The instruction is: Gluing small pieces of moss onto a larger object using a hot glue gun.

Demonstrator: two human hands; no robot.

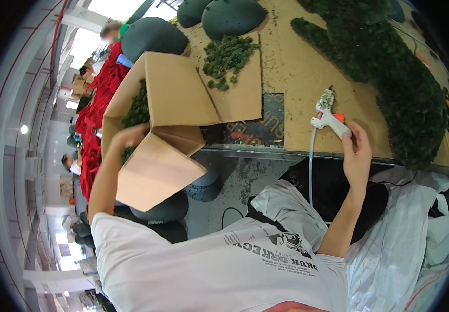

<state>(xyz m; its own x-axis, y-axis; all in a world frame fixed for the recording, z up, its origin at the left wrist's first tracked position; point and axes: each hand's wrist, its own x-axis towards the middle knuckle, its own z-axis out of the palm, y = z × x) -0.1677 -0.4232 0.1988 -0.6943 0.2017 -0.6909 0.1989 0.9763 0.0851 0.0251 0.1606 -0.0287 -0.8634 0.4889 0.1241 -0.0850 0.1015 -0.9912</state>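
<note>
Found the glue gun (324, 108) right by the right hand (357, 146), just ahead of the fingers and a bit to the left, over the cardboard sheet (305, 73). Saw the handle (339, 126) slanting back to the right, straight toward that hand, and the barrel's long axis running outward, nozzle (331, 89) pointing away and leaning slightly right. Made out a pale cord or glue stick (311, 166) trailing from the rear end back toward the near side; couldn't tell which. Saw thumb and fingers half curled at the butt of the handle, a little short of the orange trigger (340, 117), but couldn't tell how firm a grip, or even whether really gripping. Way nearer to the gun than the left hand (131, 137), anyway. Spotted that one well over on the other side, reaching in at the opening of the cardboard box (177, 96), right up against the green sprigs (138, 109) inside. Couldn't tell pinched or spread there, with fingertips blurred and partly hidden. Noted a loose heap of greenery (227, 58) on a cardboard flap (249, 104), farther out and sideways between both hands. Also clocked a big bushy green piece (411, 99) right of the gun, long axis slanting down to the right.
</note>
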